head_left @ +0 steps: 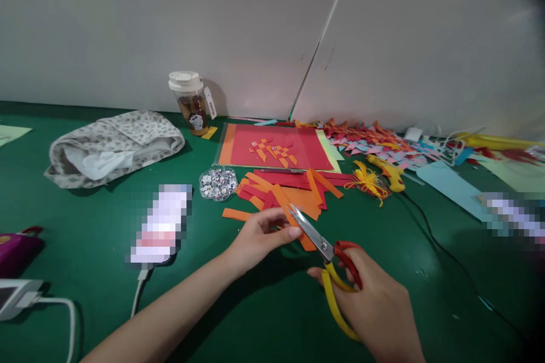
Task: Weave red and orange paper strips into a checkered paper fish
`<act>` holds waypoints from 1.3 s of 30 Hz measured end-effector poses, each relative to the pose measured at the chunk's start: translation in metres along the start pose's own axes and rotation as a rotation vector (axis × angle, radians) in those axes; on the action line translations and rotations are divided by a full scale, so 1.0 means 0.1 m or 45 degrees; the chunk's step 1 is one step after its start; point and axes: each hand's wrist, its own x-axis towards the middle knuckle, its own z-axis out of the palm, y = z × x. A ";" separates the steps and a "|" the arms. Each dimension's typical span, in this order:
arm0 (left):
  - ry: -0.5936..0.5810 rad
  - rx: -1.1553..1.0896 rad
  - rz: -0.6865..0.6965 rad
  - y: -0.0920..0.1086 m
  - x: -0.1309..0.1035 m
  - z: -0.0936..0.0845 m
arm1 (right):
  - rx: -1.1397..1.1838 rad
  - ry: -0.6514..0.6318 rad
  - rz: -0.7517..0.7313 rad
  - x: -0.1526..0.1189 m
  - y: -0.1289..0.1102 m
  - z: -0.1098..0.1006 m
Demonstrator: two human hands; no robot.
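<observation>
Between the thumb and fingers of my left hand (261, 235) is an orange paper strip (281, 197). My right hand (374, 300) has its fingers through the red and yellow handles of a pair of scissors (317, 241). The blades lie across the strip, just above my left thumb. Beyond my hands is a loose pile of orange and red paper strips (302, 199). Two woven paper fish (279, 153) rest on a red sheet (306, 142) behind the pile. A clear container of googly eyes (218, 183) stands left of the strips.
A lidded coffee cup (191, 105) and a patterned cloth bag (114, 150) are at the back left. A blurred phone (162, 227) lies left, on a cable. Right of the strips are yellow string (368, 181) and a yellow glue gun (387, 173) with a black cord. Paper scraps (374, 139) line the wall.
</observation>
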 end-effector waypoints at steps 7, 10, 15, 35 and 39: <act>0.049 -0.088 0.059 0.07 -0.01 -0.03 | -0.027 -0.028 0.101 -0.05 0.06 0.02; 0.093 -0.123 0.028 0.07 0.00 -0.04 | 0.005 -0.080 0.170 -0.05 0.06 0.01; 0.140 -0.191 -0.013 0.03 0.02 -0.07 | 0.131 -0.153 0.328 -0.03 0.09 -0.02; 0.079 -0.160 -0.104 0.02 0.01 0.05 | 1.288 -0.248 0.788 0.05 -0.22 0.23; 0.140 -0.118 -0.093 -0.01 0.04 0.03 | 1.283 -0.295 0.768 0.05 -0.24 0.14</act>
